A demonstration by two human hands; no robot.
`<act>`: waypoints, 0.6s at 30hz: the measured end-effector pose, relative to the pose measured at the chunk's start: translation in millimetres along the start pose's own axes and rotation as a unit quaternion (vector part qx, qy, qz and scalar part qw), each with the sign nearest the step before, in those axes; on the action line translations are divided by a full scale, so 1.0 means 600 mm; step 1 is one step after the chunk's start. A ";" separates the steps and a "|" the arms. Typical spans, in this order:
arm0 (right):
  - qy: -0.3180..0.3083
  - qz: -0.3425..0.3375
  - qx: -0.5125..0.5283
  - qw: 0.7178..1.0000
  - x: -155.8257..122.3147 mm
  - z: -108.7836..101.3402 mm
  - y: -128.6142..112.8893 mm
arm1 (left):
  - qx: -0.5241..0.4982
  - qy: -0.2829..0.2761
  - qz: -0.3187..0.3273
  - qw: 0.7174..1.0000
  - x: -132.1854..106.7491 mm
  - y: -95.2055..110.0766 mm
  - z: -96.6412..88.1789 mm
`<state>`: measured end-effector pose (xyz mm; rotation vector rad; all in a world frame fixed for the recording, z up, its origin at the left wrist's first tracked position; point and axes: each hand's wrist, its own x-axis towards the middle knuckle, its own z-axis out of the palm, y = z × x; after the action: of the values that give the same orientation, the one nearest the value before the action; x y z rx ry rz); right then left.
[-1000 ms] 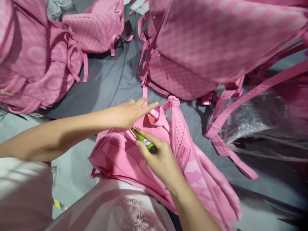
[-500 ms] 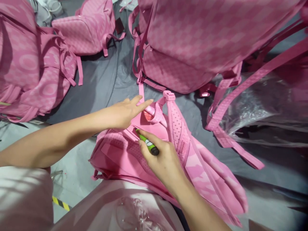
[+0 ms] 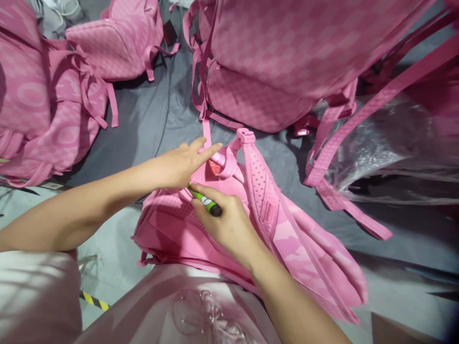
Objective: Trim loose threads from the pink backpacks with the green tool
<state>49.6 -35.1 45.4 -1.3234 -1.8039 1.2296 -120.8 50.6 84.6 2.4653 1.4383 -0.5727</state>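
Note:
A pink backpack [image 3: 304, 239] lies in front of me, its perforated back panel and shoulder straps facing up. My right hand [image 3: 231, 224] is closed around a short green pen-like tool [image 3: 205, 201] with a black end; its exact kind is unclear. The tool's far tip points at the bag near my left wrist. Resting over the bag's top part is my left hand [image 3: 179, 165], with its visible fingers stretched out and apart; its underside is hidden. Just right of those fingers are a strap loop [image 3: 231, 165] and a small red shiny piece [image 3: 215, 167].
A large checkered pink backpack [image 3: 272, 62] stands ahead on the grey cloth [image 3: 143, 124]. More pink backpacks [image 3: 71, 110] sit at the left. Clear plastic wrapping [image 3: 387, 143] lies at the right, under loose pink straps [image 3: 337, 157]. Black-and-yellow tape [image 3: 93, 301] marks the floor.
My right hand has moved left and slightly up with the green tool, towards my left wrist. My left hand keeps nearly the same place on the backpack. The whole view has shifted slightly.

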 end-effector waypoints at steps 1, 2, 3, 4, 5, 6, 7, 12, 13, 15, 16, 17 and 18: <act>-0.010 -0.001 -0.010 1.000 0.001 -0.001 -0.001 | 0.000 0.003 0.000 1.000 0.000 0.000 0.000; -0.012 0.002 -0.027 1.000 0.001 -0.003 -0.001 | -0.002 0.007 0.002 1.000 0.001 0.000 0.000; -0.008 0.008 -0.045 0.999 0.000 -0.004 -0.002 | -0.003 0.008 0.003 1.000 0.001 0.000 0.000; -0.001 0.012 -0.055 0.998 0.000 -0.005 -0.002 | -0.003 0.006 0.003 1.000 0.001 0.000 0.000; 0.002 0.012 -0.051 0.999 0.001 -0.006 -0.002 | -0.002 0.003 0.001 1.000 0.000 0.001 -0.001; -0.001 0.008 -0.033 0.999 0.002 -0.006 -0.002 | 0.001 -0.001 -0.001 1.000 0.000 0.001 -0.002; -0.012 0.001 -0.011 1.000 0.003 -0.007 -0.002 | 0.004 -0.003 -0.003 1.000 0.000 0.001 -0.002; -0.020 0.005 -0.001 1.000 0.012 -0.008 -0.002 | 0.007 0.008 0.005 1.000 0.000 0.002 -0.003; -0.017 0.008 0.012 1.000 0.013 -0.008 -0.001 | 0.007 0.005 0.003 1.000 0.000 0.001 -0.002; -0.030 -0.001 0.055 0.998 0.013 -0.009 0.002 | 0.007 0.000 -0.003 1.000 -0.001 0.001 -0.002; -0.039 -0.008 0.069 0.997 0.013 -0.010 0.005 | 0.006 0.002 -0.005 1.000 -0.001 0.001 -0.001; -0.043 -0.011 0.073 0.996 0.012 -0.010 0.007 | 0.005 0.007 -0.004 1.000 -0.001 0.001 -0.001; -0.040 -0.008 0.069 0.997 0.012 -0.011 0.010 | 0.004 0.011 -0.001 1.000 -0.001 0.001 -0.001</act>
<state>55.2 -25.8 42.2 -1.1973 -1.7464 1.3898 -120.3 50.0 85.5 2.4836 1.4504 -0.5535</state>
